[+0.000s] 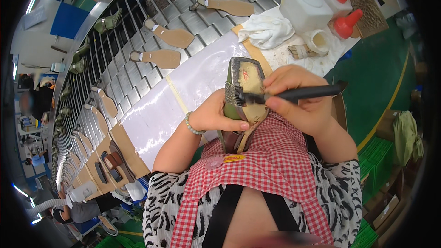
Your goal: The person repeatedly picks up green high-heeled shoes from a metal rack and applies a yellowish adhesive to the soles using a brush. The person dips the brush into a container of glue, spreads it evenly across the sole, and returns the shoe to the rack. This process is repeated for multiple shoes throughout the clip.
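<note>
My left hand (212,115) wraps round a shoe upper on its last (249,74), sole side up, just above my lap. The upper is green with a glittering strap (231,95) across the forefoot, and its underside is pale with a dark border. My right hand (301,96) pinches a black-handled brush (314,93) with fingers and thumb. Its dark head rests on or just over the underside beside the strap; motion blur hides the exact contact. A bead bracelet (193,124) circles my left wrist.
Beyond my hands runs a slatted metal conveyor (193,41) carrying several soles (172,36). At the right of the bench stand white bottles with red nozzles (305,9), a white cloth (266,31) and a small open pot (318,42). Green crates (376,160) lie lower right.
</note>
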Demonstrator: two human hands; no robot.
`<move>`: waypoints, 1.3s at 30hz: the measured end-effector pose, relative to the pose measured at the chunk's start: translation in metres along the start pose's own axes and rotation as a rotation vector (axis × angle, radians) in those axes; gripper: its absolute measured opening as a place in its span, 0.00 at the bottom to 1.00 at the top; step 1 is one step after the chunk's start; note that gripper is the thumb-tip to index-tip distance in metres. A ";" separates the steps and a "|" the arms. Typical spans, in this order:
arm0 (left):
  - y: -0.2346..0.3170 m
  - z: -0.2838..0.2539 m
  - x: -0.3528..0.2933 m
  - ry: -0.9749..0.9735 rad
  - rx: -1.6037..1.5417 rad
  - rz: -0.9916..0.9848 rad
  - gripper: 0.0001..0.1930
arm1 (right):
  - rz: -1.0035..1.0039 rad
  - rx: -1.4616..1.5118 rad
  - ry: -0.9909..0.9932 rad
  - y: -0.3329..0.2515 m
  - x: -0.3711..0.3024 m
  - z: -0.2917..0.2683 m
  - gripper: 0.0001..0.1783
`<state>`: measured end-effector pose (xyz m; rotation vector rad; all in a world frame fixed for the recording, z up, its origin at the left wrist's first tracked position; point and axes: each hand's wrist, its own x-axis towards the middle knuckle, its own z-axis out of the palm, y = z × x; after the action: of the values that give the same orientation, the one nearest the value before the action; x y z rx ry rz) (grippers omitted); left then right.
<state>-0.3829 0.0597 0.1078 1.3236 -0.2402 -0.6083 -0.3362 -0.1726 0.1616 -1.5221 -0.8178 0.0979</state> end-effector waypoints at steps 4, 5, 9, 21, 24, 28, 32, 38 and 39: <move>-0.003 0.002 0.001 -0.022 -0.024 -0.007 0.30 | 0.152 0.161 -0.080 -0.005 -0.004 -0.005 0.10; -0.003 0.002 0.002 -0.031 -0.032 -0.003 0.30 | 0.186 0.256 -0.030 -0.003 -0.003 -0.004 0.09; -0.004 0.002 0.005 -0.067 -0.013 0.011 0.30 | 0.126 0.136 0.086 0.002 -0.003 -0.004 0.09; -0.007 0.003 0.003 -0.047 -0.019 0.000 0.31 | -0.120 0.010 0.276 0.019 -0.018 0.020 0.14; -0.009 0.002 0.002 -0.044 -0.011 -0.001 0.30 | -0.160 -0.128 0.253 0.018 -0.023 0.021 0.14; -0.012 0.002 0.001 -0.040 -0.040 -0.006 0.30 | -0.140 -0.160 0.224 0.012 -0.027 0.023 0.14; -0.012 0.003 -0.001 -0.039 -0.060 -0.020 0.31 | -0.070 -0.073 0.141 0.008 -0.027 0.018 0.13; -0.017 -0.001 0.000 -0.043 -0.014 0.029 0.34 | 0.309 0.505 0.096 0.002 -0.027 -0.022 0.11; -0.020 -0.002 -0.002 -0.039 -0.007 0.028 0.35 | 0.237 0.524 0.123 0.004 -0.026 -0.035 0.12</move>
<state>-0.3887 0.0603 0.0884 1.3009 -0.2879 -0.6119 -0.3359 -0.2154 0.1530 -1.1065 -0.4613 0.3619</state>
